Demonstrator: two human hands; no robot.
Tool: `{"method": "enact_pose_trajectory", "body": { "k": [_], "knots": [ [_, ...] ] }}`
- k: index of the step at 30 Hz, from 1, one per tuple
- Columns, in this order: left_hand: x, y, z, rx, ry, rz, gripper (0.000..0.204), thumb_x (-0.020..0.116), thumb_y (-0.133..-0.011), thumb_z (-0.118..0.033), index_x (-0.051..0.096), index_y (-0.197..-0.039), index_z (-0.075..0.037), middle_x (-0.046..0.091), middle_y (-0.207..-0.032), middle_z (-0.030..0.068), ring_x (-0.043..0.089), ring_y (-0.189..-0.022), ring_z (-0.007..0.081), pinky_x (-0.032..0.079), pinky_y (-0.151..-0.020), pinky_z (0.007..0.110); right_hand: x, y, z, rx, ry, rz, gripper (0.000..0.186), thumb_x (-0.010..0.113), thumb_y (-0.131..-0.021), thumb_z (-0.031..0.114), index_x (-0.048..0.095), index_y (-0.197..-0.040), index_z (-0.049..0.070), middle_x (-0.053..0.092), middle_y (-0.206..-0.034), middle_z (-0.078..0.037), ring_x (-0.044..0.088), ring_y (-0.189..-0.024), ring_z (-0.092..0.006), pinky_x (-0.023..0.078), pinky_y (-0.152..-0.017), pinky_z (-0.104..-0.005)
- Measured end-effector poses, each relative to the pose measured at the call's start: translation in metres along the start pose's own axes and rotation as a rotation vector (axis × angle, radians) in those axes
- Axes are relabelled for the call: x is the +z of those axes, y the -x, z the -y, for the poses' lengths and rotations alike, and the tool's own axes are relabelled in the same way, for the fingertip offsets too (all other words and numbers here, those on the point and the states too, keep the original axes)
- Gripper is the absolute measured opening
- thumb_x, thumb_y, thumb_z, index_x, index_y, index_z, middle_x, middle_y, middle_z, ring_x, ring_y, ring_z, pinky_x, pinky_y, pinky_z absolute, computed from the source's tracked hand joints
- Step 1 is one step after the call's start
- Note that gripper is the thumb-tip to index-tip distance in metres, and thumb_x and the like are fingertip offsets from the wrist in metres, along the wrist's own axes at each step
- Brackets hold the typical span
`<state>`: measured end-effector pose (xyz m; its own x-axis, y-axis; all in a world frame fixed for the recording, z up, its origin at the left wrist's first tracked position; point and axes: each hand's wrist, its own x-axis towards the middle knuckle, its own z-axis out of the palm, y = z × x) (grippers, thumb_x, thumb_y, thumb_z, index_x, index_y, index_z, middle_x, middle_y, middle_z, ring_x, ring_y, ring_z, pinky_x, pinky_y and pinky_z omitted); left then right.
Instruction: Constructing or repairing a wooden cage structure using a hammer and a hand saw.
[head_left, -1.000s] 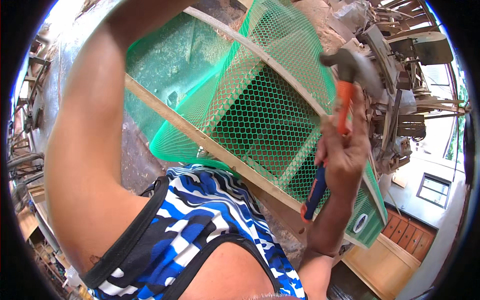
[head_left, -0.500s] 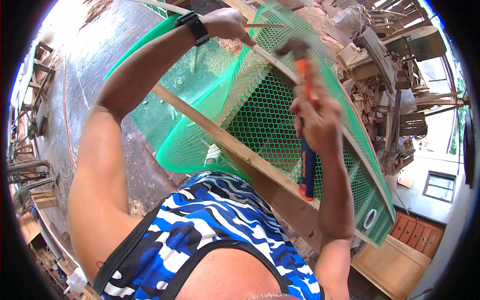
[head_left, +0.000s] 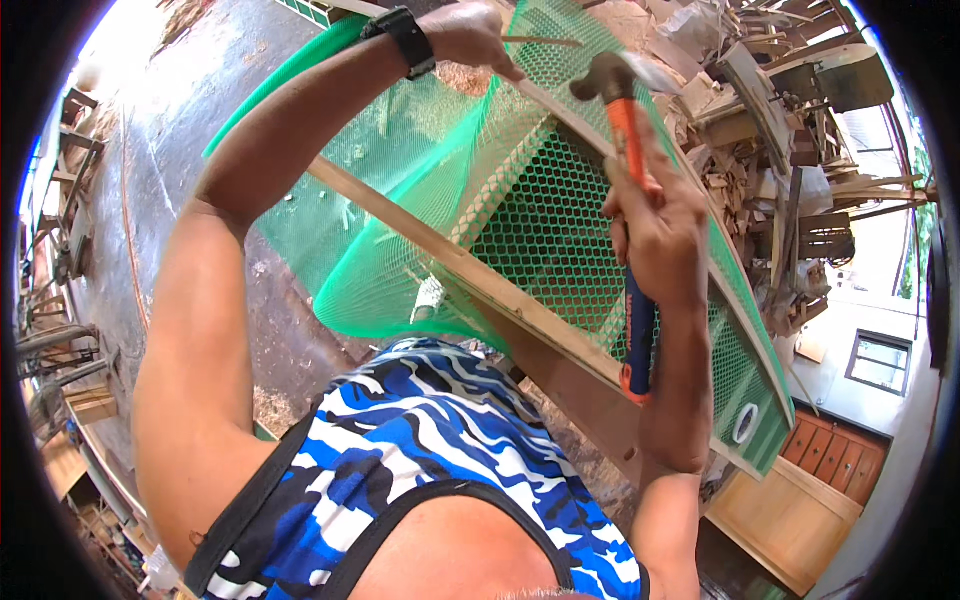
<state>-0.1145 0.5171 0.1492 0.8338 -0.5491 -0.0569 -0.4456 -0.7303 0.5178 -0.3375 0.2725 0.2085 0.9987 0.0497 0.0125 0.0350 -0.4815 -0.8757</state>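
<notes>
My right hand (head_left: 660,225) is wrapped round a claw hammer (head_left: 625,130), its head raised over the far side of a wooden frame. The handle is orange near the head and dark blue below. My left hand (head_left: 465,38) is closed at the frame's far rail (head_left: 560,112), fingertips touching the wood. A thin wooden strip (head_left: 545,41) sticks out to the right from this hand; part of the grip is hidden. Green plastic mesh (head_left: 545,230) covers the frame and hangs loose in a fold (head_left: 350,305). The near rail (head_left: 450,262) crosses in front of my body.
Scrap wood (head_left: 740,230) is heaped along the right. A wooden panel (head_left: 785,520) stands at the lower right, by a slatted reddish-brown wooden piece (head_left: 835,460). More mesh (head_left: 340,150) spreads over the dark floor (head_left: 180,130) at left. Timber racks (head_left: 65,200) line the left edge.
The hammer and my right hand have moved slightly right, and the head is less blurred. My left hand has shifted a little up and right, still at the far rail.
</notes>
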Motion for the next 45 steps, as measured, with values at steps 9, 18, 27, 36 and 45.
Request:
{"method": "enact_pose_trajectory", "body": {
  "k": [9,18,27,36,45],
  "knots": [
    [0.029,0.045,0.001,0.228,-0.182,-0.514,0.024,0.077,-0.084,-0.023,0.074,-0.101,-0.007,0.073,-0.091,0.0131,0.069,-0.075,0.0313,0.054,-0.067,0.043,-0.011,0.021,0.000,0.080,-0.105,-0.060,0.058,0.062,-0.099,0.011,0.042,-0.154,0.008,0.056,-0.069,0.001,0.045,-0.046,-0.0044,0.036,-0.041,-0.0207],
    [0.066,0.151,-0.095,0.543,-0.309,0.005,0.050,0.073,-0.080,-0.019,0.064,-0.129,-0.010,0.057,-0.145,0.0064,0.072,-0.087,0.0336,0.057,-0.069,0.044,-0.066,0.151,-0.026,0.057,-0.183,-0.556,0.053,0.063,-0.097,0.007,0.049,-0.148,0.005,0.057,-0.072,-0.002,0.046,-0.049,-0.0054,0.036,-0.044,-0.0199],
    [0.060,0.163,-0.124,0.007,-0.569,-0.225,0.020,0.064,-0.089,-0.019,0.073,-0.104,-0.008,0.073,-0.092,0.0166,0.070,-0.080,0.0374,0.056,-0.069,0.047,-0.079,0.302,-0.064,0.046,-0.275,-0.779,0.055,0.059,-0.096,0.006,0.047,-0.149,0.004,0.060,-0.076,-0.006,0.046,-0.049,-0.0072,0.037,-0.043,-0.0204],
    [0.162,0.261,-0.235,0.186,0.253,-0.521,0.019,0.066,-0.094,-0.019,0.071,-0.093,-0.001,0.063,-0.068,0.0172,0.062,-0.061,0.0279,0.047,-0.060,0.038,-0.065,0.533,-0.194,0.539,-0.558,-1.087,0.057,0.067,-0.090,0.005,0.044,-0.142,-0.004,0.053,-0.073,-0.002,0.041,-0.047,-0.0058,0.036,-0.040,-0.0225],
    [0.279,0.250,-0.416,0.550,0.200,-0.321,0.030,0.065,-0.080,0.001,0.070,-0.109,-0.002,0.070,-0.095,0.0188,0.068,-0.091,0.0370,0.053,-0.079,0.042,0.012,0.693,-0.204,0.694,-0.603,-1.290,0.021,0.074,-0.089,0.009,0.055,-0.096,0.005,0.048,-0.064,0.000,0.040,-0.046,-0.0079,0.033,-0.043,-0.0254]
  ]
}}
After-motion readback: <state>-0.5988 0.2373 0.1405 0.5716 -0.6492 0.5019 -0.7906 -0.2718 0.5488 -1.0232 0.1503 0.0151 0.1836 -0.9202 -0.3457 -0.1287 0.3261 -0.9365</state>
